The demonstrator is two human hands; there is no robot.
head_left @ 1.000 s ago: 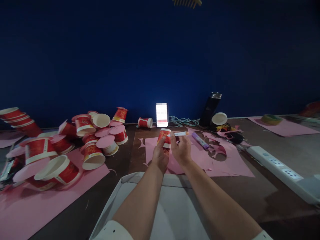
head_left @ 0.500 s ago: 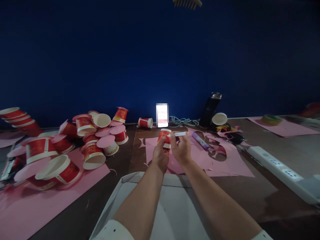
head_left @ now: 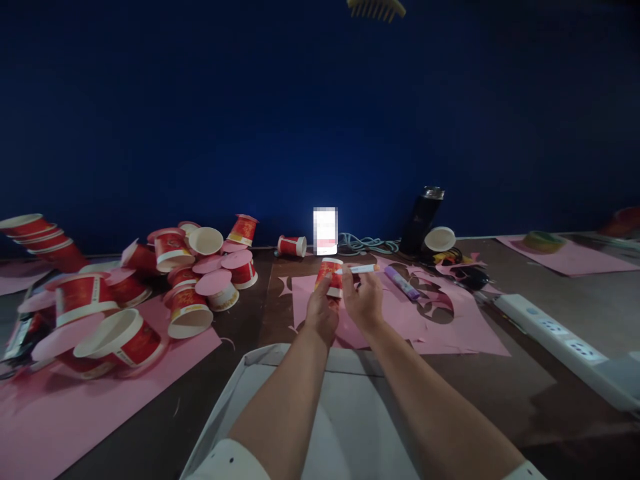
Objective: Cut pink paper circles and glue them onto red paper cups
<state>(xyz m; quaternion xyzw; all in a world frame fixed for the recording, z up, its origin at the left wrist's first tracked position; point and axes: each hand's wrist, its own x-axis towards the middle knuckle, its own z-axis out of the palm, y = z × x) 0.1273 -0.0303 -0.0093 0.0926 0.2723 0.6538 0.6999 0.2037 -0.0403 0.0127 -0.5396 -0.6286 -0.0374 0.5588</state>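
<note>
Nothing moved, cup (head_left: 330, 275) between left fingers (head_left: 325, 285)

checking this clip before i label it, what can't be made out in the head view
- Pen tip: in the head view the right hand hides whether it touches the red paper cup.
- Cup base: covered by the left hand.
- Cup print: too small and dim to read.
- Upright bright panel at the wall: pixelated.
- Yellow comb-like thing: cut by the top edge.
- Power strip: runs off the right edge.
</note>
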